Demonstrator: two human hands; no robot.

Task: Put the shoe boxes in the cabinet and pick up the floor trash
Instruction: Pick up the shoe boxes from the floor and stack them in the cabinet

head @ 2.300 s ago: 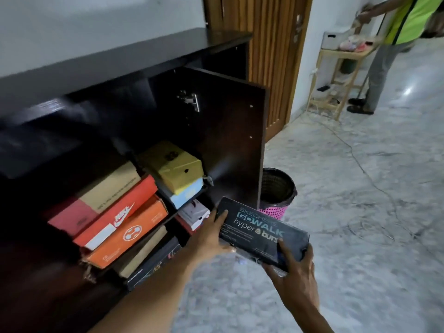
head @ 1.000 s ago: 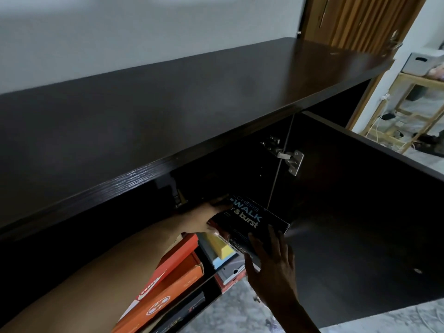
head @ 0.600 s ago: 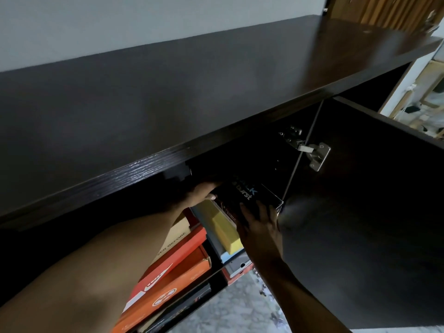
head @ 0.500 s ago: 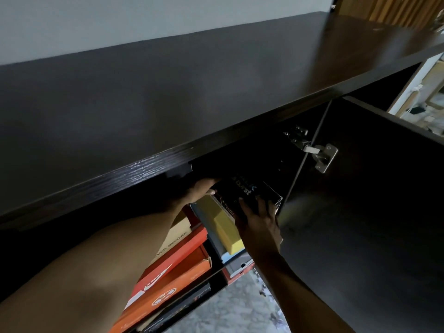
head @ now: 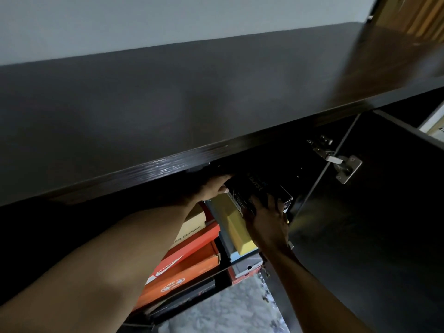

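The cabinet (head: pixel 168 104) is dark brown, nearly black, with fine pale grain streaking its front edge. The wall (head: pixel 144 20) is pale grey. The door (head: pixel 418 18) is orange-brown with vertical slats. The hinge (head: pixel 346 167) is silver. The black box (head: pixel 262 188) carries pale lettering. The yellow box (head: pixel 235 224) is plain. The blue box (head: pixel 235 256) is pale. The tan box (head: pixel 192 227) has dark lettering, the red box (head: pixel 192 246) a white swoosh, the orange box (head: pixel 187 272) a round white logo. The floor (head: pixel 228 308) is mottled grey and white.
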